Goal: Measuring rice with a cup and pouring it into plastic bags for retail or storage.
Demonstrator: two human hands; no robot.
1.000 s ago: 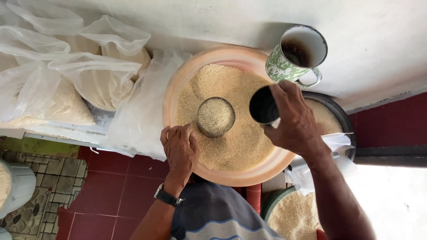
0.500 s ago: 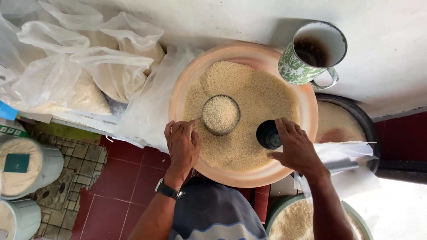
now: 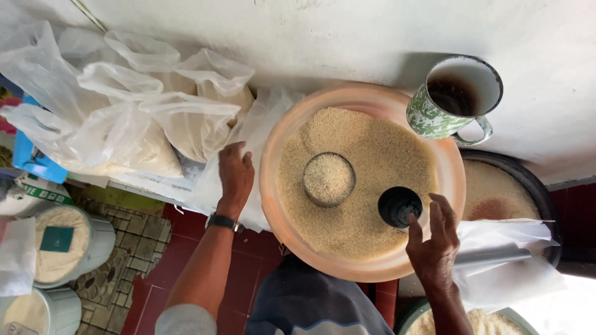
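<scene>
So, your right hand (image 3: 434,245) sits at about 4 o'clock on the round orange basin (image 3: 456,186) of rice (image 3: 366,155), fingers (image 3: 444,214) loosely curled and spread, hovering beside the dark empty measuring cup (image 3: 398,206) that stands upright in the grain. Fingertips look to be touching or just off its rim; I can't tell which, and no real grip shows. Close thumb and fingers around the cup's wall, not the lip, before you lift it, so it doesn't tip and plough grain over the basin edge.

Your left hand (image 3: 234,174) is at 9 o'clock, just outside the basin, palm down and fingers fairly flat on the clear plastic bag (image 3: 261,124) draped against the basin's side; it holds nothing firmly. Pinch that film properly if you want the bag's mouth open, since it's slack and will slide.

A second cup, the filled measuring tin (image 3: 328,179), stands near the basin's centre, level with rice and apart from both hands. Keep the dark cup clear of it.

At 1 o'clock a green-patterned enamel mug (image 3: 434,118) with dark drink overlaps the basin rim on the white bench (image 3: 347,37); mind your wrist there. Filled bags of rice (image 3: 155,124) lie at 10 o'clock, well apart.
</scene>
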